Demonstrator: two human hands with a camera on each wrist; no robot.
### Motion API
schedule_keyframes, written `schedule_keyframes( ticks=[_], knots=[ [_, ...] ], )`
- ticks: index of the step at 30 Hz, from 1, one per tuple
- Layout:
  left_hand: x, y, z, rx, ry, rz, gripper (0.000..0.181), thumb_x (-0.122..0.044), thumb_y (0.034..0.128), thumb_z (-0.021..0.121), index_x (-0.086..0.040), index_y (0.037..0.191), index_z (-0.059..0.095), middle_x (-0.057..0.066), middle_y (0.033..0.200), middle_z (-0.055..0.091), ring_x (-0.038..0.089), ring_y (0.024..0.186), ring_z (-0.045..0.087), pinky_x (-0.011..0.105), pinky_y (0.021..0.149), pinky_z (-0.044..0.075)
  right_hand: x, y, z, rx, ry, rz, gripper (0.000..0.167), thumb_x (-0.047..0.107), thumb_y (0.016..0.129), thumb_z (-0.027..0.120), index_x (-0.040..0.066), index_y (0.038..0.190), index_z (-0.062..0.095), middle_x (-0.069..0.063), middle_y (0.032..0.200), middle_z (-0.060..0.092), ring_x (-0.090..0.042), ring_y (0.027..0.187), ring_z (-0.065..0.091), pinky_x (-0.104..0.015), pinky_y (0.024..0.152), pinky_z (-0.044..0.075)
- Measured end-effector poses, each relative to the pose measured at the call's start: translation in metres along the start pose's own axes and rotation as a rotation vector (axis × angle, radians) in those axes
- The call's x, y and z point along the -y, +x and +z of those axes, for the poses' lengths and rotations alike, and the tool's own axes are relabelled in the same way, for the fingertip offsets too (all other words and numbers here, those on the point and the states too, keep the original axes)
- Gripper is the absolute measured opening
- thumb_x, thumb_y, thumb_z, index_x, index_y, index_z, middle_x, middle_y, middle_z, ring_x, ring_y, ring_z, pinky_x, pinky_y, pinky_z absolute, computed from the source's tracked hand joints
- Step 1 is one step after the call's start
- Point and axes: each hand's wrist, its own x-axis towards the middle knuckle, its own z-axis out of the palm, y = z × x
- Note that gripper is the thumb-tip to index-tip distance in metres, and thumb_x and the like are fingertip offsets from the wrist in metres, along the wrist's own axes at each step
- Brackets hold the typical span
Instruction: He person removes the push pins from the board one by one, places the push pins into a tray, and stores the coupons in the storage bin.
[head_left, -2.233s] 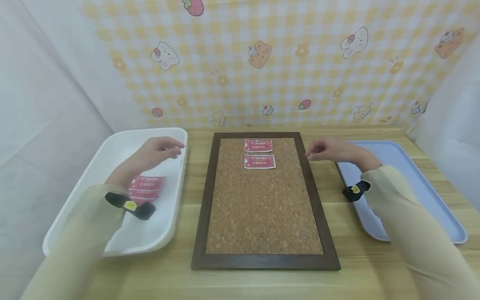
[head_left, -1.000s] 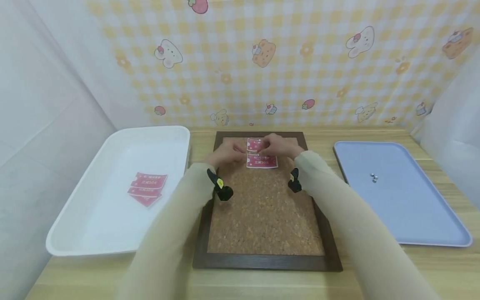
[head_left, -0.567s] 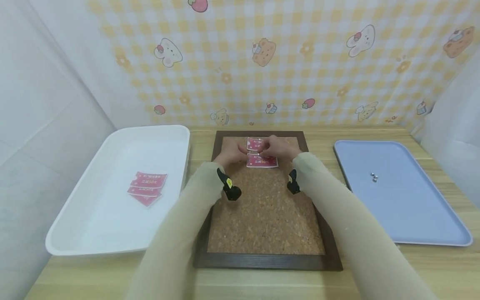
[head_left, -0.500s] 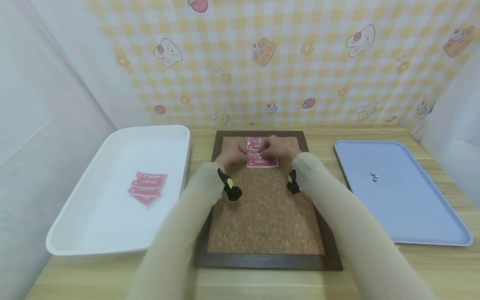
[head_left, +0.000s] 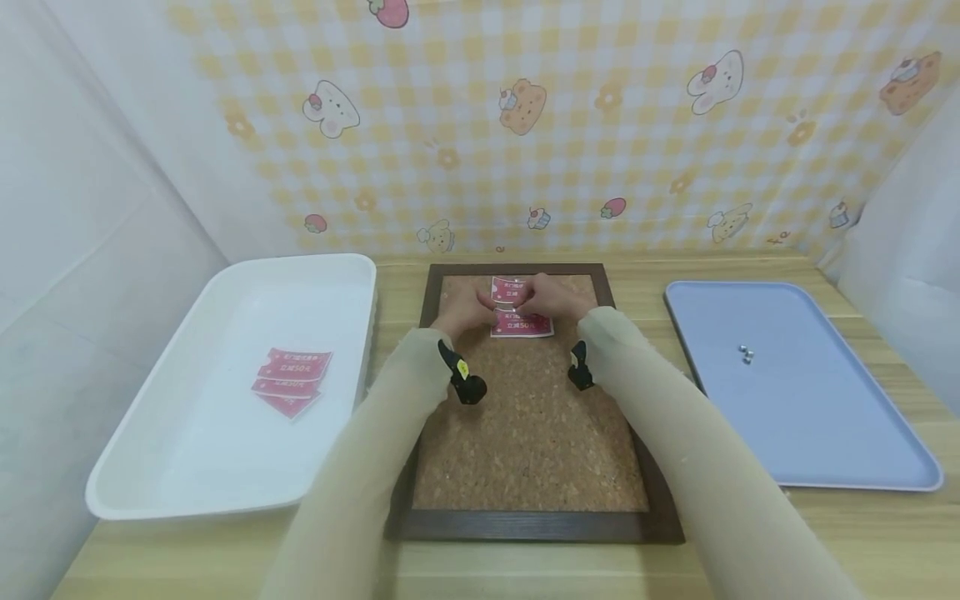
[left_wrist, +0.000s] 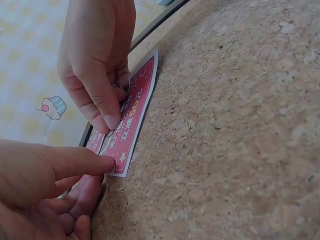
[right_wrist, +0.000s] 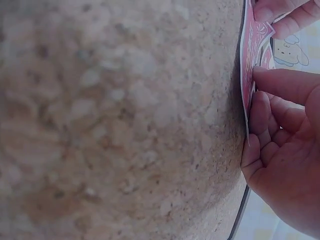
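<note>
Looking down from the head view, we see the lower coupon [head_left: 525, 327] on the upper part of the framed corkboard [head_left: 534, 458], just below the upper coupon [head_left: 505, 290]. Our left grip [head_left: 467, 310] is at its left end, and our right grip [head_left: 553, 297] sits along its upper edge with the fingers drawn together. To our left, a white tray [head_left: 210, 454] holds an overlapping pile of pink coupons [head_left: 292, 375]; to our right, a blue tray [head_left: 817, 433] holds a few small silvery pieces [head_left: 747, 355]. Board and trays rest on the wood-grained tabletop [head_left: 540, 573], in front of a yellow checked cloth [head_left: 442, 108].

From the left wrist, we find our left grip pinching the lower coupon by a corner, its thumb on the printed face. Our right grip's thumb and fingers come together at the long edge; we cannot tell what lies between them.

From the right wrist, we see the lower coupon nearly edge-on, one corner bent up between our left grip's fingertips. Our right thumb touches the coupon, the other fingers curling close beside it.
</note>
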Motion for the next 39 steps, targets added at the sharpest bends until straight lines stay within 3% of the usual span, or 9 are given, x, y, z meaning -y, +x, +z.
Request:
schedule_keyframes(
  ticks=[8, 17, 21, 28, 39],
  knots=[
    [0.0028, 0.0018, -0.0008, 0.011, -0.030, -0.004, 0.015, -0.006, 0.0782, 0.070, 0.000, 0.092, 0.067, 0.009, 0.098, 0.058, 0.024, 0.092, 0.049, 0.037, 0.086, 0.040, -0.0016, 0.0032, 0.0019, -0.011, -0.004, -0.002, 0.014, 0.007, 0.087, 0.058, -0.003, 0.096, 0.060, -0.012, 0.089, 0.058, -0.020, 0.078, 0.051, -0.027, 0.069, 0.043],
    [0.0039, 0.0050, 0.0008, 0.026, -0.017, 0.026, 0.007, -0.005, 0.0782, 0.070, -0.001, 0.083, 0.068, 0.008, 0.092, 0.059, 0.022, 0.088, 0.050, 0.035, 0.080, 0.040, -0.0054, 0.0014, -0.0018, 0.002, 0.052, 0.035, 0.019, 0.010, 0.089, 0.058, 0.000, 0.104, 0.062, -0.013, 0.102, 0.059, -0.024, 0.090, 0.052, -0.034, 0.084, 0.043],
    [0.0046, 0.0053, 0.0012, 0.030, -0.034, 0.041, 0.004, -0.002, 0.0776, 0.069, -0.003, 0.076, 0.066, 0.009, 0.085, 0.059, 0.022, 0.081, 0.050, 0.032, 0.074, 0.040, -0.0047, 0.0014, -0.0030, 0.007, 0.029, 0.035, 0.019, 0.010, 0.089, 0.058, -0.001, 0.104, 0.063, -0.013, 0.100, 0.060, -0.022, 0.087, 0.052, -0.031, 0.079, 0.043],
    [0.0048, 0.0046, 0.0013, 0.038, -0.045, 0.048, 0.006, -0.001, 0.0786, 0.067, 0.002, 0.083, 0.067, 0.009, 0.086, 0.059, 0.021, 0.081, 0.051, 0.030, 0.072, 0.041, -0.0004, 0.0016, -0.0050, 0.018, -0.019, 0.015, 0.017, 0.009, 0.090, 0.056, -0.005, 0.095, 0.063, -0.012, 0.086, 0.059, -0.020, 0.076, 0.051, -0.026, 0.068, 0.041],
    [0.0062, 0.0033, 0.0009, 0.027, -0.035, 0.050, 0.009, -0.001, 0.0781, 0.068, 0.002, 0.086, 0.067, 0.009, 0.085, 0.060, 0.021, 0.081, 0.050, 0.031, 0.074, 0.041, 0.0016, 0.0050, -0.0067, 0.063, -0.036, 0.015, 0.016, 0.010, 0.092, 0.054, -0.004, 0.093, 0.062, -0.009, 0.081, 0.056, -0.018, 0.074, 0.050, -0.025, 0.066, 0.040]
  ],
)
